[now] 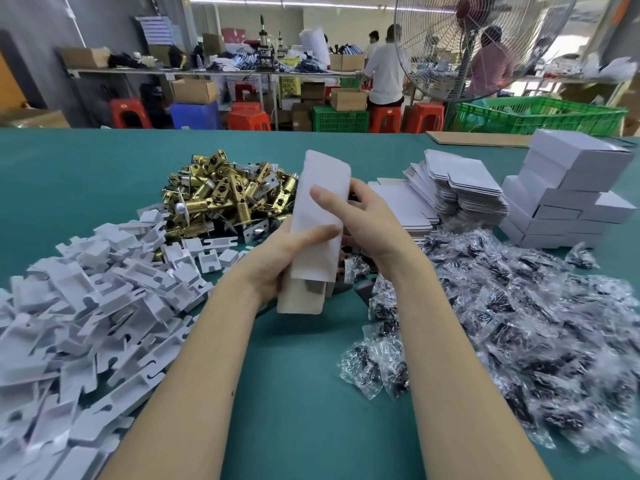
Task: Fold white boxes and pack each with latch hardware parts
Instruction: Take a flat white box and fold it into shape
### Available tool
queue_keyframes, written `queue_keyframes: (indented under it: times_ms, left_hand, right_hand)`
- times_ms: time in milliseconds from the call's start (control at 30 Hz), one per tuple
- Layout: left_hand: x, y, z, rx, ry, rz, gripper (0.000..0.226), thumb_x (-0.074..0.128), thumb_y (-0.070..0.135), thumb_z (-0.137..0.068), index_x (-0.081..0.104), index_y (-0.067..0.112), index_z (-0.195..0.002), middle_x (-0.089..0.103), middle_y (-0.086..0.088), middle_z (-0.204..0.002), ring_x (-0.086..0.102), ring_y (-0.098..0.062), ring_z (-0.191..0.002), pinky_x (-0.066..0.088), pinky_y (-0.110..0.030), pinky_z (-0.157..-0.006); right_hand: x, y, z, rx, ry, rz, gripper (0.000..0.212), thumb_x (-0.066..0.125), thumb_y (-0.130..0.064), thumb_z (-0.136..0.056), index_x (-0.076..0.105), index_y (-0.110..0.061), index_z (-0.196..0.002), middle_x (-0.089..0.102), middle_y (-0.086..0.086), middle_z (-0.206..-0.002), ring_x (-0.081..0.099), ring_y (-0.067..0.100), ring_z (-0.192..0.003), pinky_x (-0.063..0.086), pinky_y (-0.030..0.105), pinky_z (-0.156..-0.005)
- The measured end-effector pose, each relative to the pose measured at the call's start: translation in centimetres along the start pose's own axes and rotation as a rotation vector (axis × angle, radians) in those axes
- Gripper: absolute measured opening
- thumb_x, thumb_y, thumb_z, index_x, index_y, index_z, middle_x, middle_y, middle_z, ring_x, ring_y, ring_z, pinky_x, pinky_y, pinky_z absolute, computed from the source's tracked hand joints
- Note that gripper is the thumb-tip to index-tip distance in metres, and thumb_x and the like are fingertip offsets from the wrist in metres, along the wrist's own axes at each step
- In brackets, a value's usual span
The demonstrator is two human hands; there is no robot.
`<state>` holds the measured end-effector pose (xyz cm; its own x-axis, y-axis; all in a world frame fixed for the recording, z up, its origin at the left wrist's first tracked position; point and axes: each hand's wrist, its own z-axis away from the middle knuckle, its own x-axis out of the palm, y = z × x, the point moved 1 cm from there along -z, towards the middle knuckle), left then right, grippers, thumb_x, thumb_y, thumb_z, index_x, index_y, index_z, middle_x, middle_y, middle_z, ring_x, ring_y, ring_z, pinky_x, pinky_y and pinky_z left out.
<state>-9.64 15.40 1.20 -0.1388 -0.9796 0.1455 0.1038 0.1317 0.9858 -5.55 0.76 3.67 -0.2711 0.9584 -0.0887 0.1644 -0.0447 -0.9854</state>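
Box (317, 216) is up off the green table (298, 393), held between both hands, a white flat-ish carton partly opened. Its long axis runs almost straight away from the person, top end tipped slightly right, far flap rounded and pointing away. The near end is open with its brownish inner flap (299, 301) hanging below the left fingers; what's inside is too dark to make out.

Left hand (277, 261) grips the lower half from the left side, thumb laid across the front face, the other fingers curled behind the box and hidden. Right hand (363, 216) clamps the upper half from the right, thumb pressed on the front, fingers wrapped round the back edge, mostly out of sight. Both forearms come up from the bottom edge of the frame, bare.

Just beyond the fingertips sits the brass latch pile (221, 195). Left of the left hand is a heap of white inserts (90, 292), cut off at the frame edge. Right of the right hand: flat box blanks (457, 188), blurry clear screw bags (512, 313), and stacked finished boxes (568, 192).
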Motion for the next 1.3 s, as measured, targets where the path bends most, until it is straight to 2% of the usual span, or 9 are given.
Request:
queue_keyframes:
  times_ms: [100,167,333,433,567,733,900,1067,1300]
  left_hand:
    - [0.5,0.2,-0.8,0.081,0.072,-0.170,0.078,0.087,0.034,-0.072,0.047,0.022,-0.138,0.072,-0.011,-0.113,0.075,-0.022,-0.084,0.059,-0.037,-0.062]
    - [1.0,0.5,-1.3,0.172,0.090,-0.229,0.083,0.091,0.026,-0.072,0.042,0.021,-0.138,0.072,-0.010,-0.119,0.076,-0.024,-0.096,0.063,-0.041,-0.074]
    - [2.8,0.7,-1.6,0.289,0.214,-0.612,0.087,0.088,0.036,-0.065,0.023,0.028,-0.123,0.067,-0.005,-0.109,0.072,-0.026,-0.094,0.060,-0.052,-0.081]
    - [2.4,0.8,-1.2,0.142,0.081,-0.511,0.095,0.093,0.042,-0.065,0.023,0.033,-0.128,0.068,0.000,-0.110,0.075,-0.015,-0.091,0.062,-0.039,-0.083]
    - [1.4,1.9,-0.3,-0.061,-0.044,-0.322,0.083,0.077,0.071,-0.070,0.055,0.023,-0.133,0.074,-0.002,-0.118,0.073,-0.017,-0.105,0.057,-0.040,-0.095]
    - [1.7,2.0,1.0,-0.177,-0.237,0.030,0.061,0.065,0.068,-0.085,0.069,0.023,-0.126,0.077,-0.005,-0.109,0.075,-0.022,-0.095,0.062,-0.033,-0.073]
    - [2.3,1.6,0.9,-0.144,-0.163,0.088,0.045,0.077,0.059,-0.079,0.084,0.019,-0.096,0.078,-0.010,-0.097,0.077,-0.028,-0.084,0.063,-0.040,-0.070]
    - [1.6,1.9,0.9,-0.025,-0.116,0.048,0.036,0.070,0.052,-0.084,0.081,0.028,-0.108,0.078,-0.006,-0.110,0.077,-0.023,-0.094,0.062,-0.034,-0.069]
    - [1.9,1.2,1.0,0.003,-0.167,0.036,0.021,0.071,0.045,-0.084,0.083,0.033,-0.097,0.079,-0.005,-0.108,0.077,-0.020,-0.093,0.061,-0.030,-0.072]
  right_hand:
    - [0.2,-0.6,-0.1,0.039,0.029,0.063,0.103,0.089,-0.064,-0.054,0.047,-0.025,-0.140,0.065,-0.006,-0.129,0.066,0.015,-0.116,0.058,0.042,-0.096]
    - [0.4,-0.9,-0.2,0.048,0.088,0.051,0.105,0.092,-0.058,-0.051,0.045,-0.021,-0.138,0.064,-0.003,-0.127,0.066,0.017,-0.114,0.058,0.043,-0.095]
    - [0.1,0.1,-0.3,0.060,0.164,-0.264,0.027,0.082,-0.011,-0.080,0.063,-0.014,-0.098,0.073,0.002,-0.085,0.074,0.017,-0.078,0.061,0.031,-0.065]
    - [-1.0,0.7,0.2,0.089,0.111,-0.355,0.032,0.081,-0.011,-0.079,0.066,-0.007,-0.106,0.074,0.003,-0.081,0.073,0.020,-0.075,0.059,0.031,-0.060]
    - [-2.7,0.9,1.2,0.046,-0.037,-0.453,0.065,0.075,-0.031,-0.076,0.060,-0.003,-0.132,0.075,0.007,-0.107,0.072,0.024,-0.096,0.061,0.042,-0.087]
    - [-2.3,1.3,1.6,-0.041,-0.295,-0.585,0.104,0.087,-0.068,-0.058,0.054,-0.016,-0.142,0.069,0.010,-0.123,0.065,0.030,-0.116,0.052,0.050,-0.105]
    - [-1.8,1.1,1.2,-0.027,-0.168,-0.507,0.088,0.083,-0.071,-0.063,0.068,-0.017,-0.130,0.072,0.011,-0.126,0.069,0.027,-0.117,0.056,0.047,-0.100]
    - [-1.8,1.0,0.9,-0.109,0.046,-0.206,0.048,0.066,-0.054,-0.089,0.064,-0.027,-0.128,0.075,-0.005,-0.121,0.071,0.016,-0.113,0.057,0.042,-0.099]
    - [-0.8,-0.7,0.7,-0.137,-0.035,-0.021,0.057,0.055,-0.057,-0.093,0.059,-0.022,-0.138,0.070,-0.005,-0.130,0.065,0.010,-0.121,0.051,0.034,-0.104]
